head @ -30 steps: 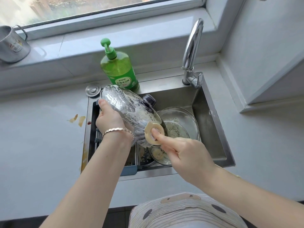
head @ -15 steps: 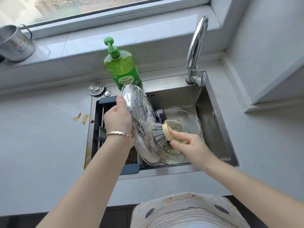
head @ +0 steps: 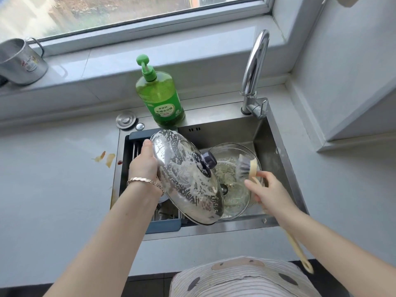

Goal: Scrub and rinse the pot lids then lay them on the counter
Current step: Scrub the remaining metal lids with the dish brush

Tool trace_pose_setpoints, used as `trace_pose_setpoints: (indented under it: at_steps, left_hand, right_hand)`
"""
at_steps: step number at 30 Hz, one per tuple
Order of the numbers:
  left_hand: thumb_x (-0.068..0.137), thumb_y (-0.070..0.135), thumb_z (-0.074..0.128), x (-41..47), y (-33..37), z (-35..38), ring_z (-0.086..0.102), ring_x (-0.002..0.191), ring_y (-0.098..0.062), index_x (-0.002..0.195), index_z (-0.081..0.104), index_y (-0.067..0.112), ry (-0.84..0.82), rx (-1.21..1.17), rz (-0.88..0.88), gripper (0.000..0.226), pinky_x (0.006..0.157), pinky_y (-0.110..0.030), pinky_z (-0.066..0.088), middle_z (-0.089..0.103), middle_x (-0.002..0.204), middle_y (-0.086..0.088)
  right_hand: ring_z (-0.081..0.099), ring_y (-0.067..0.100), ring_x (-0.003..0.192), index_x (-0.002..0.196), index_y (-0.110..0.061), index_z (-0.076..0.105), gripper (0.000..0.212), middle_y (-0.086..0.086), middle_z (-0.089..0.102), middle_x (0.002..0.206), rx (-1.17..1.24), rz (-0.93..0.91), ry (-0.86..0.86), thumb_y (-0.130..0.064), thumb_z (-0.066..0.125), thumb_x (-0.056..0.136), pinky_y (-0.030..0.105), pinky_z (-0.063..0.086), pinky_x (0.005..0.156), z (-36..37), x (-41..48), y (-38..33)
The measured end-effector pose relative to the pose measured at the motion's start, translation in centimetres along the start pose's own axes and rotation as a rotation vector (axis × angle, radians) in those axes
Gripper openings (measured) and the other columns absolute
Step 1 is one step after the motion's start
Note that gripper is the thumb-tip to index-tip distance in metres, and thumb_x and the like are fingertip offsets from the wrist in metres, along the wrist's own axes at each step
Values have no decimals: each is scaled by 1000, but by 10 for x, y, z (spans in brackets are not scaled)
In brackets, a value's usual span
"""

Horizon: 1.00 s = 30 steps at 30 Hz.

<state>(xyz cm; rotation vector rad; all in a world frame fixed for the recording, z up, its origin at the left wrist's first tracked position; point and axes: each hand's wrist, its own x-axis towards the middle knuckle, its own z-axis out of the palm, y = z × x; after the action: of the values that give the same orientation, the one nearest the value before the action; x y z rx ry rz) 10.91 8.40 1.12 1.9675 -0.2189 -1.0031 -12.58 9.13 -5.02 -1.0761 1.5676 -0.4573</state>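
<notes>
Suds streak the domed steel pot lid (head: 186, 179), which is held tilted over the sink (head: 278, 159), its dark knob (head: 209, 160) facing up and to the right. The left hand (head: 144, 163) is clamped on the lid's upper left rim — thumb over the edge, fingers hidden behind. The right hand (head: 266, 190) is wrapped around the cream handle of a dish brush (head: 247, 168); the grey bristles point toward the lid, just right of the knob and apart from the metal. Under the brush, glass lids (head: 235, 189) lie stacked in the sink basin, right of the steel lid. Behind the sink's back edge stands a green pump bottle of dish soap (head: 159, 97) — its label carries Chinese characters too small to read for certain. A faucet (head: 255, 67) rises at the sink's back right corner. A metal mug (head: 20, 61) with an illegible print sits on the sill, far left of the sink.
</notes>
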Motion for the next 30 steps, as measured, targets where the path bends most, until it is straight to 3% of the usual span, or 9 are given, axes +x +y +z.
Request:
trace_pose_setpoints:
  at_steps: [4,7,9,11,16,20,24,28,30]
  left_hand:
    - [89,54,48,-8,-4,7,61,81,-27,72,52,11,-101,-3,-39,45,79,-40,52,62,88,-14]
    - [90,50,49,-11,-2,12,63,90,-30,87,59,8,-216,-32,-108,44,87,-46,51,64,100,-17]
    - [91,50,48,-9,-1,11,66,94,-31,106,62,5,-277,-23,-141,49,79,-42,55,68,106,-16]
    - [91,47,49,-6,-2,12,67,88,-28,108,63,9,-297,-36,-162,43,69,-37,56,69,102,-11]
    - [84,48,59,-17,-20,15,69,89,-29,107,63,10,-441,-20,-188,44,83,-42,55,71,98,-11]
    - [81,8,68,-42,-49,20,68,91,-33,98,65,4,-481,32,-99,18,81,-44,56,70,99,-19]
    - [76,-6,67,-42,-61,19,69,83,-32,96,66,3,-428,-120,-53,21,77,-43,57,72,90,-17]
    - [76,-7,66,-39,-56,14,68,84,-33,92,66,3,-380,-137,16,19,79,-46,56,72,88,-16]
    - [76,-7,67,-38,-51,10,68,80,-31,83,66,6,-344,-123,71,14,78,-44,56,72,77,-9]
  right_hand:
    - [33,4,36,111,-10,53,46,7,65,75,219,93,-147,-44,63,82,16,27,35,9,10,-27]
    - [33,1,28,93,-9,57,33,8,60,73,242,79,-229,-40,65,83,14,22,31,19,9,-43]
    - [35,1,26,79,-10,54,26,6,54,65,245,66,-231,-33,65,84,14,21,31,23,7,-45]
    - [35,1,26,72,-11,49,27,0,48,54,251,79,-221,-28,64,86,15,21,32,26,7,-41]
    - [39,3,33,79,-8,52,25,3,43,62,304,266,-151,-27,66,83,16,20,32,30,15,-30]
    - [46,9,51,80,-9,49,24,5,41,62,413,373,-91,-27,64,85,14,16,30,22,21,-30]
    - [36,5,39,96,-10,54,30,8,57,69,148,290,-154,-40,53,90,16,21,36,13,19,-42]
    - [58,17,71,125,-21,48,39,3,66,82,-380,-75,43,-43,29,98,29,41,60,-5,14,-39]
    - [57,27,80,145,-36,23,45,6,65,91,-655,-217,104,-40,23,100,33,41,65,-14,7,-32]
